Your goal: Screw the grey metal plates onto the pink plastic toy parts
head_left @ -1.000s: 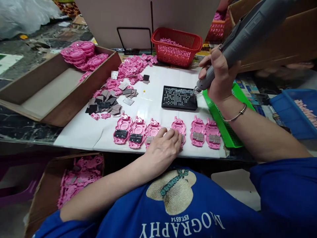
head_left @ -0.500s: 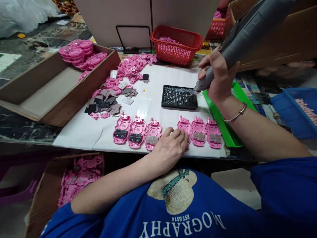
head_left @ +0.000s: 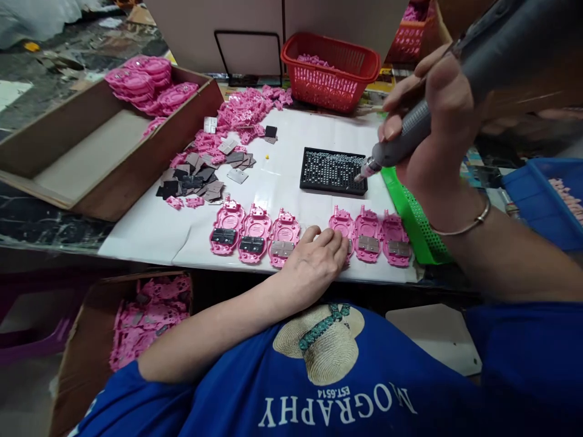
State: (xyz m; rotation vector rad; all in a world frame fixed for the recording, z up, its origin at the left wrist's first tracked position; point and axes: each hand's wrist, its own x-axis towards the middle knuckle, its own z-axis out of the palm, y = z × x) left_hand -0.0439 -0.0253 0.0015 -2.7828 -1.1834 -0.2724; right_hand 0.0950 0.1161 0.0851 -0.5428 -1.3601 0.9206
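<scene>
Several pink plastic shells (head_left: 255, 233) lie in a row near the front edge of the white sheet (head_left: 150, 233), each with a small dark or grey plate on it. My left hand (head_left: 319, 261) rests palm down on the sheet, its fingers flat against the fourth shell (head_left: 340, 223). My right hand (head_left: 430, 130) is closed round a grey electric screwdriver (head_left: 460, 79). Its tip hovers over the right end of the black screw tray (head_left: 333, 171).
A brown box (head_left: 91, 152) with stacked pink parts stands at the left. Loose pink parts and grey plates (head_left: 204, 173) lie beside it. A red basket (head_left: 330, 73) sits at the back, a green tray (head_left: 412, 218) and a blue bin (head_left: 542, 200) at the right. A carton of pink parts (head_left: 146, 315) is below the table.
My left hand slid the fourth shell to the right, up against the two at the right end. My right hand has lifted the screwdriver slightly, tip still at the tray.
</scene>
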